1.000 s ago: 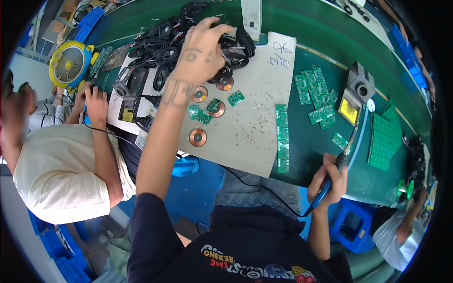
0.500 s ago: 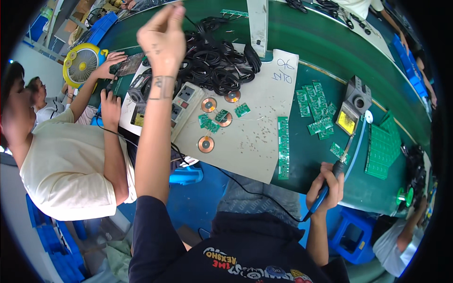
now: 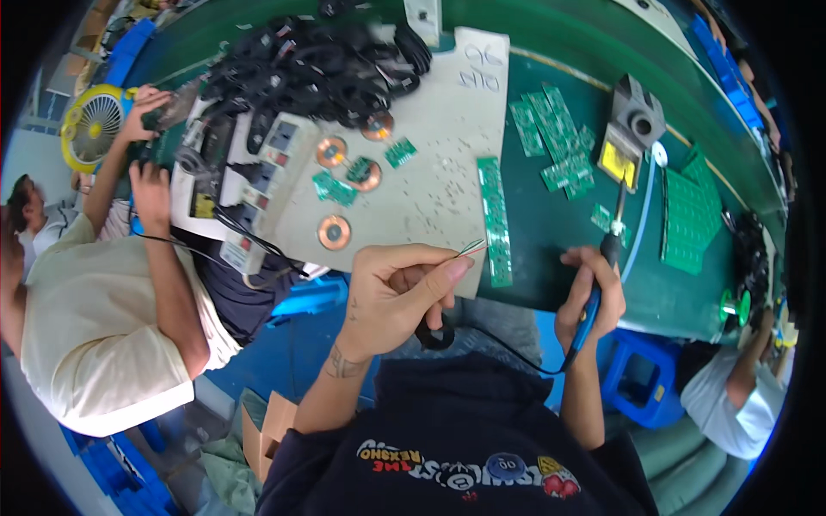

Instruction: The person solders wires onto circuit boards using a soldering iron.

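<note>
My left hand (image 3: 387, 297) pinches the end of a black cable (image 3: 436, 336) above the near edge of the grey sheet. Thin coloured wires (image 3: 472, 248) stick out past the thumb and forefinger, and a loop of the cable hangs below the palm. A strip of green circuit boards (image 3: 495, 224) lies just beyond those wire ends. In my right hand (image 3: 595, 292) is a soldering iron (image 3: 588, 320) with a blue handle, gripped like a pen. Its tip points away from me, toward the yellow sponge (image 3: 617, 162) of the iron stand (image 3: 637, 120).
Black coiled cables (image 3: 301, 73) are heaped at the back left. Copper coils (image 3: 334, 232) and small boards lie on the grey sheet (image 3: 422, 206), beside a power strip (image 3: 262, 193). More green boards (image 3: 559, 142) sit right. A co-worker (image 3: 112, 318) works at left.
My left hand has come down from above the cable heap to in front of me, with a cable in it. The right hand still holds the soldering iron. The view has shifted.
</note>
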Tool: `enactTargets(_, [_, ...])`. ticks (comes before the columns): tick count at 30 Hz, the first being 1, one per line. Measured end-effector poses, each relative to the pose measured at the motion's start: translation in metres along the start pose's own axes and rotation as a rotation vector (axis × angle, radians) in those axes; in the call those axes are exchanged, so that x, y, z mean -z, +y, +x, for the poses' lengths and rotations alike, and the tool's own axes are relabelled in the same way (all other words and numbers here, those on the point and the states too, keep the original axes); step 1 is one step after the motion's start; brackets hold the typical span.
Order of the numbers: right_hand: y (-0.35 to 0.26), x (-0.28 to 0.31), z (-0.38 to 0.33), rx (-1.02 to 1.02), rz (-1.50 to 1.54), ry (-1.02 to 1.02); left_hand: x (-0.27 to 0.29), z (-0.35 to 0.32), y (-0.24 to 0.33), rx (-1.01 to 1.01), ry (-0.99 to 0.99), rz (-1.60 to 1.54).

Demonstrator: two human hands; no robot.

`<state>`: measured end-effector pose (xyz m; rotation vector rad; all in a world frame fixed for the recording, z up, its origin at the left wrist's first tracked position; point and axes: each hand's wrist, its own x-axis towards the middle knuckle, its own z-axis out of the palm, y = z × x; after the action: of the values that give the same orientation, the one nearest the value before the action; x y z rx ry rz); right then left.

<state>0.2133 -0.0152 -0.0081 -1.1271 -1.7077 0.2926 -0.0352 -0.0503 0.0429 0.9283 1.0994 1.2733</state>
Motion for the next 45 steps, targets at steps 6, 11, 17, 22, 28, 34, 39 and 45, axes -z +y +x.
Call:
enactTargets(6, [-0.001,-0.003,0.007,-0.008,-0.010,-0.083,-0.013,-0.029,-0.034,0.195,0.063,-0.215])
enactTargets(11, [-0.041,-0.010,0.012,-0.106,0.247,-0.232,-0.021,-0.036,-0.042,0.176,0.110,-0.219])
enactTargets(17, [-0.064,-0.033,0.010,-0.271,0.567,-0.307,-0.022,-0.034,-0.041,0.067,0.105,-0.172])
enactTargets(22, [-0.073,-0.036,0.005,-0.324,0.585,-0.330,-0.008,-0.041,-0.052,-0.039,0.029,-0.027])
enactTargets(28, [-0.088,-0.033,-0.004,-0.306,0.555,-0.359,-0.008,-0.057,-0.044,-0.172,0.077,0.071])
enactTargets(34, [-0.101,-0.031,-0.017,-0.224,0.660,-0.347,-0.013,-0.083,-0.038,-0.237,0.182,0.020])
enactTargets(39, [-0.125,-0.023,-0.028,-0.229,0.719,-0.324,-0.029,-0.102,-0.028,-0.289,0.295,-0.203])
enactTargets(45, [-0.123,-0.011,-0.025,-0.050,0.695,-0.249,-0.052,-0.099,-0.020,-0.293,0.301,-0.389])
